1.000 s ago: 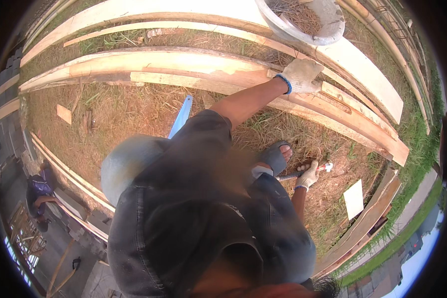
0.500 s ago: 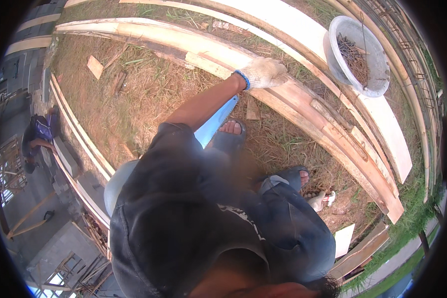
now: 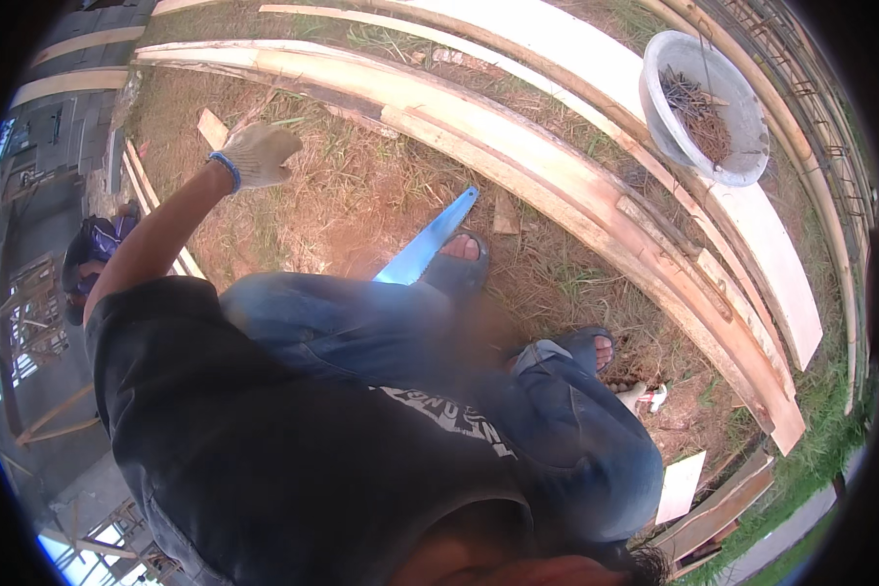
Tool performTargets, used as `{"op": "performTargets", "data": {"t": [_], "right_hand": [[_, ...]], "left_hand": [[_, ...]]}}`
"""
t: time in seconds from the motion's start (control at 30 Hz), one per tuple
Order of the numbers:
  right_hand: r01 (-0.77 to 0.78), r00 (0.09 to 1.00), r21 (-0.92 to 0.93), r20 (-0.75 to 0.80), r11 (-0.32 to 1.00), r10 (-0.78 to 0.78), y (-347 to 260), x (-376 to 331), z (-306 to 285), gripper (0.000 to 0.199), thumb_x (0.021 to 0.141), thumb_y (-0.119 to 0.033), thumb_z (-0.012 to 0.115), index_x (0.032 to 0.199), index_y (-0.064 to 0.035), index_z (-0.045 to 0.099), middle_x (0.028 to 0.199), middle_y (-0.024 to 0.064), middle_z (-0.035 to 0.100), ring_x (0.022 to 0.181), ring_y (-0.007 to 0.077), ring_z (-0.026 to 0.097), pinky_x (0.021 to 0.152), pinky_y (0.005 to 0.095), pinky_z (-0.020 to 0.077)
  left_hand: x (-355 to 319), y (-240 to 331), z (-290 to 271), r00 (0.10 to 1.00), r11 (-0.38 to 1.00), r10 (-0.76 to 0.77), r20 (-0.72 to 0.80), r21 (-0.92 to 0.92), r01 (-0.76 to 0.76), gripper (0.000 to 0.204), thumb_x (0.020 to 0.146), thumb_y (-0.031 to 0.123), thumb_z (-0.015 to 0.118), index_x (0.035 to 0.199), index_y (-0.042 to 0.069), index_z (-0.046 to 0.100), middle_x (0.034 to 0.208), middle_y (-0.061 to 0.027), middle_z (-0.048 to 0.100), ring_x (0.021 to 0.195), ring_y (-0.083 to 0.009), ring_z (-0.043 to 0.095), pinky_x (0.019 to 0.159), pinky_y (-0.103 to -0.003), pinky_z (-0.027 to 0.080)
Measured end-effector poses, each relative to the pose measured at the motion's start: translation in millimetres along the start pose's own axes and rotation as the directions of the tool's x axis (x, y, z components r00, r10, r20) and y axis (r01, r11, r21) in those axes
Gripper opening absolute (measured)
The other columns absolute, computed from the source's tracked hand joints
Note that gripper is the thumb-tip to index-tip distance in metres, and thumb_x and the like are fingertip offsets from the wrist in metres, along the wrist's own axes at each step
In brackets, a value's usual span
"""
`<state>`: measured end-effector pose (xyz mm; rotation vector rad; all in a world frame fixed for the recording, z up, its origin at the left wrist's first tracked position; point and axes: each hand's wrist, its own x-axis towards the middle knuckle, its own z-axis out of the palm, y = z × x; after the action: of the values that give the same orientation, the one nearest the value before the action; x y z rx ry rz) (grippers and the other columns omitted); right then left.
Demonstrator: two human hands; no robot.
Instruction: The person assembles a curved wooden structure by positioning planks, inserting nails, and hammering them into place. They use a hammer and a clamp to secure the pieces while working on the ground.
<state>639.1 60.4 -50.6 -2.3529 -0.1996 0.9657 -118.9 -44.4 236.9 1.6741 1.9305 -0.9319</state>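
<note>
My left hand, in a pale knit glove with a blue cuff, hangs over the dry grass at the left. Its fingers are curled, and whatever they may hold cannot be made out. A small wood offcut lies just past it. Beyond my right knee, part of my gloved right hand shows. It is closed at a small red-and-white object whose kind is unclear; the right arm is hidden. A blue saw blade sticks out by my left foot, its handle end hidden behind my leg.
Long boards curve across the ground in front of me. A grey plastic basin with nails stands on boards at the far right. Bamboo poles and rebar lie beyond it. Another person is at the left edge.
My left hand has left the boards and swung left and back over the grass. My torso has turned left, uncovering more of the saw blade. The right hand has barely shifted.
</note>
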Motion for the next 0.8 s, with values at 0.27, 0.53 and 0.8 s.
{"op": "performTargets", "data": {"t": [0.27, 0.53, 0.8], "right_hand": [[0.029, 1.0, -0.031, -0.002, 0.999, -0.03, -7.2, 0.3, -9.5, 0.038, 0.096, -0.036, 0.072, 0.096, 0.0007, 0.061, 0.079, 0.0116, 0.063, 0.061, 0.0221, 0.057, 0.054, 0.0369, 0.0489], [0.082, 0.997, -0.053, 0.003, 0.995, -0.082, -11.7, 9.6, -20.1, 0.039, 0.097, -0.037, 0.071, 0.099, 0.001, 0.061, 0.082, 0.0127, 0.063, 0.064, 0.0233, 0.058, 0.057, 0.0375, 0.0491], [0.112, 0.994, -0.063, -0.001, 0.992, -0.112, -10.5, 0.2, -17.1, 0.041, 0.097, -0.037, 0.071, 0.102, 0.0013, 0.06, 0.085, 0.0138, 0.064, 0.067, 0.0245, 0.059, 0.059, 0.0381, 0.0493]], "left_hand": [[-44.7, 149.4, 158.8, 0.943, 0.607, -0.19, 0.274, -0.722, 0.332, 0.055, 0.09, 0.034, 0.073, 0.138, 0.007, 0.065, 0.128, -0.0203, 0.071, 0.121, -0.0364, 0.069, 0.104, -0.047, 0.054], [17.6, 283.2, 212.0, 0.768, 0.568, -0.509, 0.389, -0.519, 0.639, 0.069, 0.085, 0.041, 0.082, 0.14, 0.003, 0.064, 0.138, -0.0176, 0.069, 0.12, -0.03, 0.071, 0.097, -0.042, 0.058], [-8.0, 242.7, 231.5, 0.936, 0.151, -0.255, 0.243, -0.946, 0.287, 0.059, 0.079, 0.044, 0.083, 0.121, 0.003, 0.075, 0.107, -0.0157, 0.08, 0.1, -0.0289, 0.075, 0.088, -0.041, 0.057]]}}
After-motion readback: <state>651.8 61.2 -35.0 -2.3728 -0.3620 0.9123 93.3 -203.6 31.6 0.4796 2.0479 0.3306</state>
